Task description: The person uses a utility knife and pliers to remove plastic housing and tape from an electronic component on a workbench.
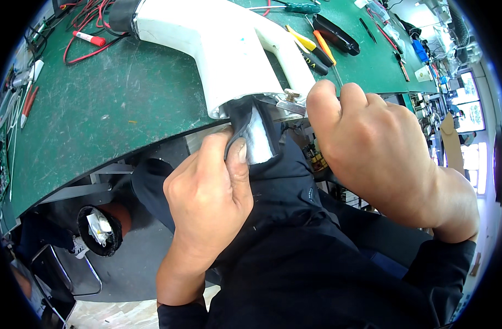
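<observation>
A white curved plastic housing (229, 49) with a side branch lies at the table's near edge, its open end toward me. Out of that end hangs a black flexible strip (241, 118) with a shiny silver-white face. My left hand (210, 189) pinches the strip's edge between thumb and fingers. My right hand (371, 142) is closed beside the housing's rim, fingers curled. At its fingertips is a small flat metal piece (291, 106), with a brass-coloured knob above it. What the right hand grips is hidden behind its fingers.
On the green table (125, 93) lie a red-and-white marker (89, 38), red cables, yellow-handled pliers (306, 41), an orange screwdriver (323, 46) and a black case (336, 34). A lined bin (100, 230) stands on the floor at left, near another person's shoe (80, 247).
</observation>
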